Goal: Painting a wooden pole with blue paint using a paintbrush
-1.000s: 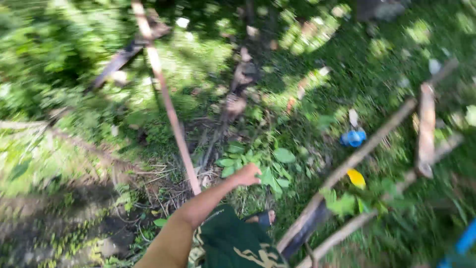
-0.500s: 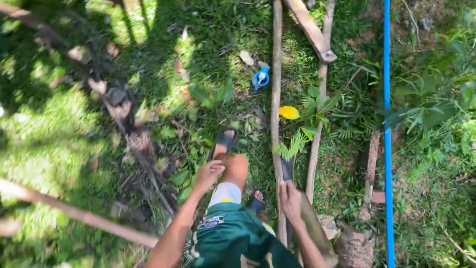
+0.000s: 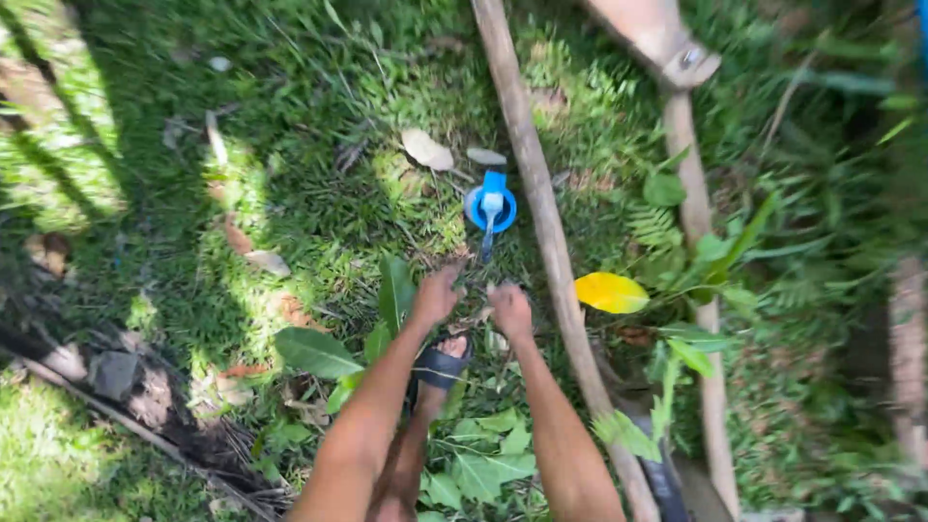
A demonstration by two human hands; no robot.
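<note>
Both my arms reach down to the grass in front of me. My left hand [image 3: 435,295] and my right hand [image 3: 510,309] hang close together with the fingers curled downward, just short of a blue round spool-like object [image 3: 491,206] lying in the grass. A thin dark strand runs from that object toward the gap between my hands. The frames do not show whether either hand grips anything. My foot in a black sandal [image 3: 440,362] stands under my left forearm.
A long wooden pole [image 3: 541,222] lies on the ground right of my right hand, and a second pole [image 3: 691,203] lies further right, fixed to a crosspiece [image 3: 657,39]. A yellow leaf [image 3: 609,292] sits between them. Broad green leaves [image 3: 314,350] and dry leaves lie about.
The view has swung and dropped closer to the ground. Both hands have stretched forward from beside my knee to just below the blue object.
</note>
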